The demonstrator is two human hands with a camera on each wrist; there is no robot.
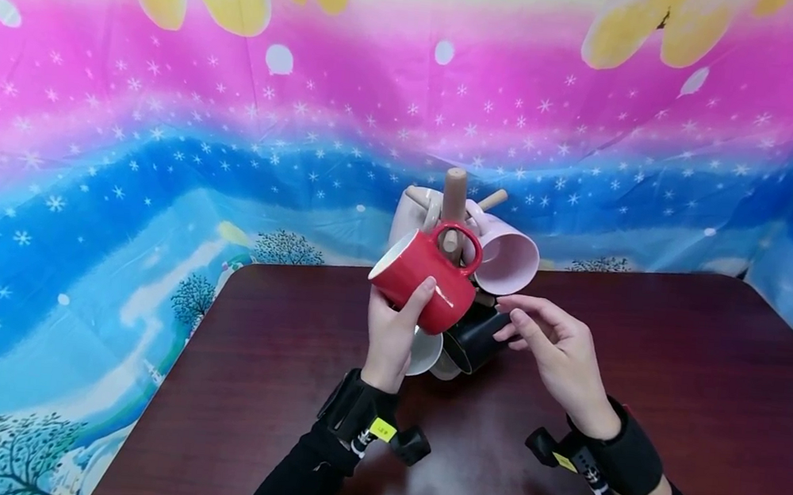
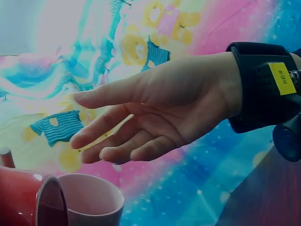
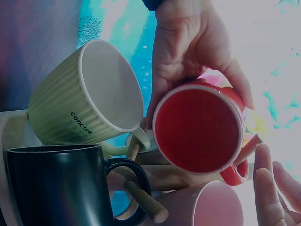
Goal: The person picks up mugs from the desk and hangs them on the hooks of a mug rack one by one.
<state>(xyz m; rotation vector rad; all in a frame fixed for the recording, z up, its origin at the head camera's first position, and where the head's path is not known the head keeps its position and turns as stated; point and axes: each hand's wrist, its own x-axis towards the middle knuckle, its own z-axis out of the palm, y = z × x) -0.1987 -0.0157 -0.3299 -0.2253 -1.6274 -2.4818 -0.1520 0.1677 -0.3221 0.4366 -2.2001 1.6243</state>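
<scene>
My left hand [image 1: 391,335] grips a red mug [image 1: 425,282], thumb on its side. The mug is tilted, its white-lined mouth toward the upper left. A peg end [image 1: 450,241] shows through its handle loop, in front of a wooden mug tree [image 1: 455,193]. The right wrist view shows the mug's red base, the left hand's fingers [image 3: 157,99] around its body. My right hand [image 1: 558,351] holds nothing, fingers loosely bent beside a black mug [image 1: 477,339]. In the left wrist view this right hand [image 2: 160,103] has its palm showing and fingers extended.
A pink mug [image 1: 510,258] hangs at the tree's upper right, a pale mug [image 1: 410,209] at its upper left. Low down hangs a ribbed mug marked "concise" [image 3: 70,101]. The dark wooden table [image 1: 249,361] meets a colourful printed cloth [image 1: 352,116] behind.
</scene>
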